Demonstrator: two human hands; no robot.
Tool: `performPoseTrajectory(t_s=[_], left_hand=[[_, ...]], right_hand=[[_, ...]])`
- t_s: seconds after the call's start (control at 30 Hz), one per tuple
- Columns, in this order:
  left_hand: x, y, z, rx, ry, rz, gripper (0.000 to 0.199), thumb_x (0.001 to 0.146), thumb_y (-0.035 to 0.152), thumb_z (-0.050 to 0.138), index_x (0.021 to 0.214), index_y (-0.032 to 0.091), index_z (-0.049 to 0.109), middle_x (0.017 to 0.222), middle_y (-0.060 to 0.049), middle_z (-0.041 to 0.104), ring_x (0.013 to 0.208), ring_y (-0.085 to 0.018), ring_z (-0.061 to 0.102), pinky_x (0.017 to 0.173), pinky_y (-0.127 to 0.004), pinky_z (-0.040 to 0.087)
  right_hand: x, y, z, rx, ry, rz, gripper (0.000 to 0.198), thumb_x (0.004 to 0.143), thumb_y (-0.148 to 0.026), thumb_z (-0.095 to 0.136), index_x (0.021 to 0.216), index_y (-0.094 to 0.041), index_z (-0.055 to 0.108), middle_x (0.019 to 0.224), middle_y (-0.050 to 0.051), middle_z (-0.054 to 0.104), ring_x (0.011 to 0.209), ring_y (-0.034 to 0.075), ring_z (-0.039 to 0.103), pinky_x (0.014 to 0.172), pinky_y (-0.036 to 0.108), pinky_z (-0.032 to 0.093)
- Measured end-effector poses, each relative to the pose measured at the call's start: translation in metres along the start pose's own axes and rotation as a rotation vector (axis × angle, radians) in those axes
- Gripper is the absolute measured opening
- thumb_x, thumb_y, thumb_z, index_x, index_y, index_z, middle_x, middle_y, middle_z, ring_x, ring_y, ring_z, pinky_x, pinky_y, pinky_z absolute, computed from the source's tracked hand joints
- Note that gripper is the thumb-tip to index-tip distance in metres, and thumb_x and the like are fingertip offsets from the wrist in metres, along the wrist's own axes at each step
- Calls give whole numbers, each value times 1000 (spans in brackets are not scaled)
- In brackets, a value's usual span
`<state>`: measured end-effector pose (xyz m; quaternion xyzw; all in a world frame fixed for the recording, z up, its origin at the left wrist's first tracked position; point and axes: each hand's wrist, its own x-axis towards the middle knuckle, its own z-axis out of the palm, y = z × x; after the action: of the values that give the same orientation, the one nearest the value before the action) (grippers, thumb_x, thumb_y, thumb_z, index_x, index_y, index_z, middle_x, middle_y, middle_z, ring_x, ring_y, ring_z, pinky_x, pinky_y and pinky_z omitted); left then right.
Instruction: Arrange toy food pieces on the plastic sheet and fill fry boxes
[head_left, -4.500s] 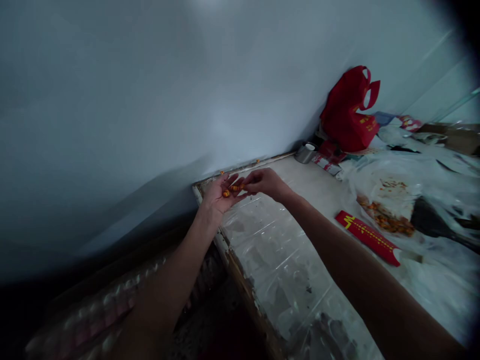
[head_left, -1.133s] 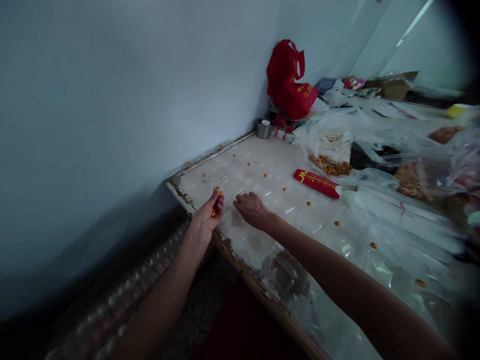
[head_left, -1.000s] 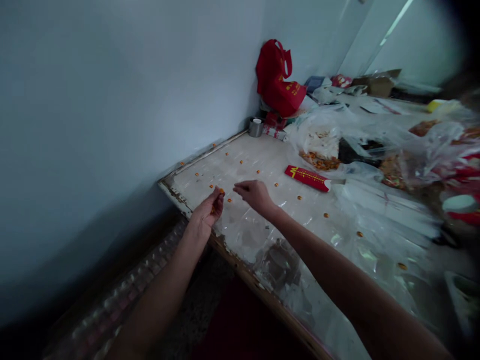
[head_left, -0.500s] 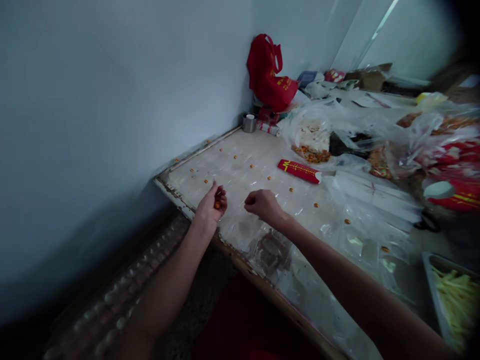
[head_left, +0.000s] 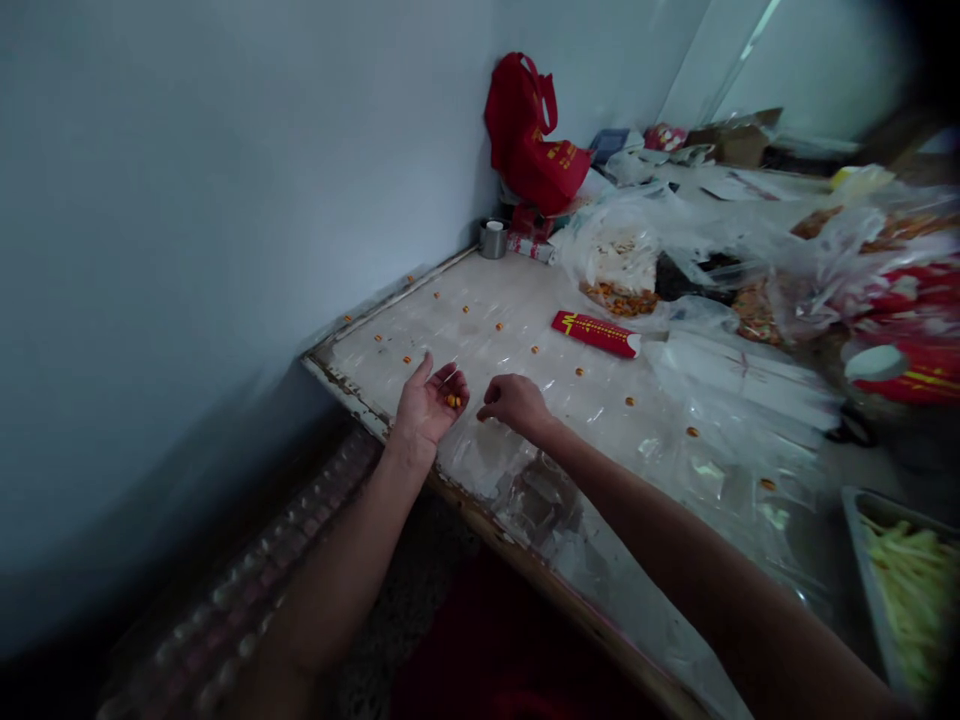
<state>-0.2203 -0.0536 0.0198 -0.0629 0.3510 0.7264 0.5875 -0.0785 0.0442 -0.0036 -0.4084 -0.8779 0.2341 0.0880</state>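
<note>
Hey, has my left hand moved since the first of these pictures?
Yes. Your bare left hand has moved away from the chipped white table corner and now sits farther to its right in the view.

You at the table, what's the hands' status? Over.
Left hand palm up, cupping small orange pieces. Right hand close by, pinched; contents unclear. Red carton beyond them, on table.

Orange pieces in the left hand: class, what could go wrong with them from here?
The orange pieces lie loose in the cupped left hand; a tilt might spill them. The table edge is close; a dropped one could fall off. The right forearm stretches beside a row of pieces and might knock them.
</note>
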Motion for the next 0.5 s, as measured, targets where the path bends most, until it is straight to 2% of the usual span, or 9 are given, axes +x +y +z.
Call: performPoseTrajectory(t_s=[0.07,0.13,0.23,0.33,0.5], left_hand=[[5,-8,4,-12,21,2,21,91,32,59,83,13,63,74,-8,64,68,-16,64,66,-28,56],[10,-19,8,6,16,16,10,86,11,53,83,13,63,74,-7,65,70,-15,66,69,-26,55],[14,-38,18,50,-43,24,33,70,-9,43,87,12,63,82,-7,69,78,-14,69,73,-23,55],[13,-57,31,66,-116,43,37,68,-12,42,88,11,62,88,-9,70,85,-15,70,78,-24,55],[-1,-77,31,231,-220,66,17,80,3,61,94,12,67,86,-8,71,76,-15,69,75,-27,56]], right_hand=[[-4,1,-9,150,75,-52,19,75,-36,80,84,-20,76,72,0,70,65,15,63,59,23,39],[-13,0,-17,313,123,-140,17,86,-37,72,91,-22,77,68,-1,70,60,13,62,59,23,39],[-30,-3,-23,401,130,-212,15,87,-28,68,96,-24,79,75,-1,73,63,13,63,61,22,41],[-42,1,-24,479,188,-148,17,82,-17,67,92,-21,80,75,1,73,66,13,64,63,22,43],[-48,26,-32,892,165,2,18,71,-23,74,85,-13,78,68,3,71,60,14,62,59,22,47]])
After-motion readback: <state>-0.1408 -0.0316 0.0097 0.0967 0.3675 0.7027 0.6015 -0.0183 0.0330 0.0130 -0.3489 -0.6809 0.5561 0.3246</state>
